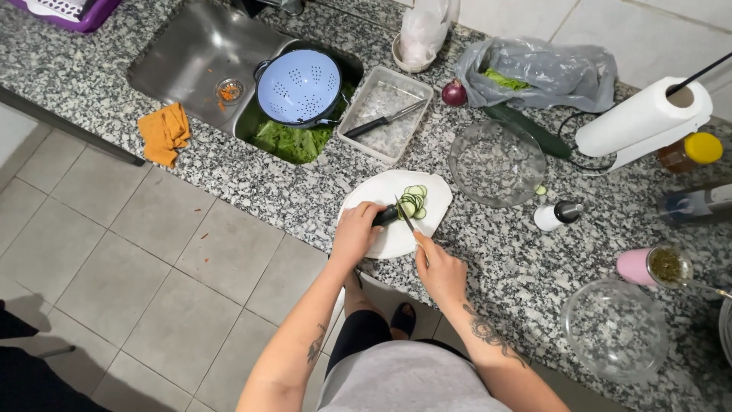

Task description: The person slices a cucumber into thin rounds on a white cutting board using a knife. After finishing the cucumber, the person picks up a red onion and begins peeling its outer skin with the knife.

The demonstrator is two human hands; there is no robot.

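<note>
L hand is gripping the cucumber stub on the white board, long axis running L-R. R hand is closed on the knife, blade crossing the stub's R end, slices piling just beyond. Glass bowl sitting further R on the table.

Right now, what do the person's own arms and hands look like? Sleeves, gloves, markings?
Both arms are bare, no sleeves or gloves. The left hand has no rings that I can make out; a small dark tattoo sits on that forearm. The right hand leads to a larger dark, ornate forearm tattoo.
</note>
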